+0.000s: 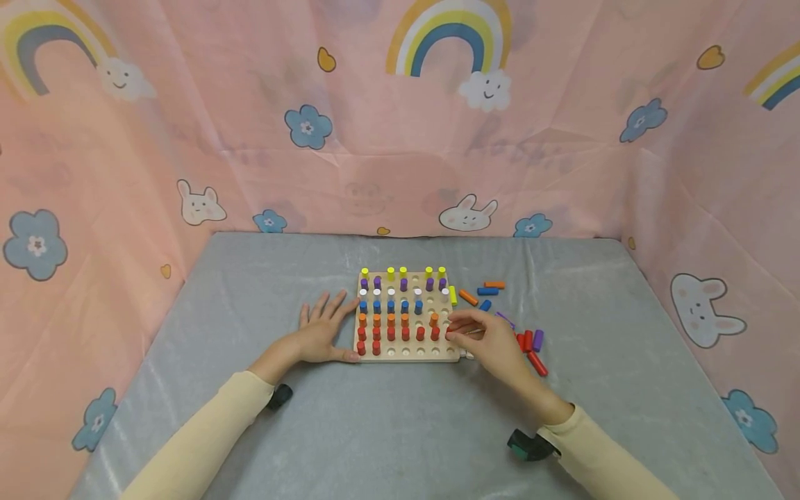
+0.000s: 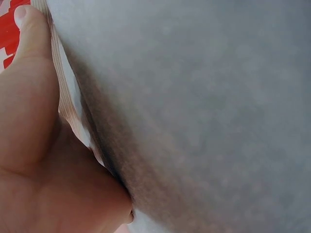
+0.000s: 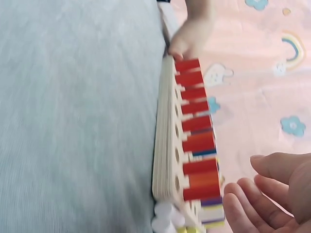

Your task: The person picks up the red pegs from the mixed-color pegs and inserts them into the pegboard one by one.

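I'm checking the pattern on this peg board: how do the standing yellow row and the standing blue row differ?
The yellow row stands along the far edge of the board; the blue row stands nearer its middle. The yellow row has gaps between some pegs; the blue row runs unbroken from the left, its vacant holes at the right. Both show five upright pegs.

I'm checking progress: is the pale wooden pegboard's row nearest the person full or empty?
Partly filled. On the pale wooden pegboard, two red cylindrical pegs stand at that row's left end; five open holes follow.
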Available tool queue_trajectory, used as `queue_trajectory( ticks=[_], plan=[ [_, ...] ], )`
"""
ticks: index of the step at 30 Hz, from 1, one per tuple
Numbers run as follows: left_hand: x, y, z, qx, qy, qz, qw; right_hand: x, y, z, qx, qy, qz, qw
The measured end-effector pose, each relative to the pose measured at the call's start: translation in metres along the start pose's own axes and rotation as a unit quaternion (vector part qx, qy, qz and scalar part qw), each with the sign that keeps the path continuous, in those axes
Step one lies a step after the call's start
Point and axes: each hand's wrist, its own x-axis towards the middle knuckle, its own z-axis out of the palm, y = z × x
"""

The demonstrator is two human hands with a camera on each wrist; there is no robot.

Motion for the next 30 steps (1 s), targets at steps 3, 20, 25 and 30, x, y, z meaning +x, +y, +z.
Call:
queue_trajectory(
  ticks=[3, 20, 25, 30],
  plan=[
    [-0.001, 0.001, 0.0, -0.003, -0.003, -0.002, 1.0, -0.001, 0.007, -0.009, -0.013, -0.001, 0.004, 0.9999],
    [0.0, 0.002, -0.001, -0.004, -0.004, -0.001, 1.0, -0.013, 0.039, -0.051, -0.07, -0.001, 0.047, 0.9965],
    [0.0, 0.001, 0.0, -0.001, -0.004, -0.003, 1.0, -0.019, 0.045, -0.057, -0.074, -0.007, 0.039, 0.9964],
    [0.0, 0.001, -0.001, -0.002, -0.002, -0.003, 1.0, -0.024, 0.051, -0.062, -0.08, -0.009, 0.039, 0.996]
  ],
)
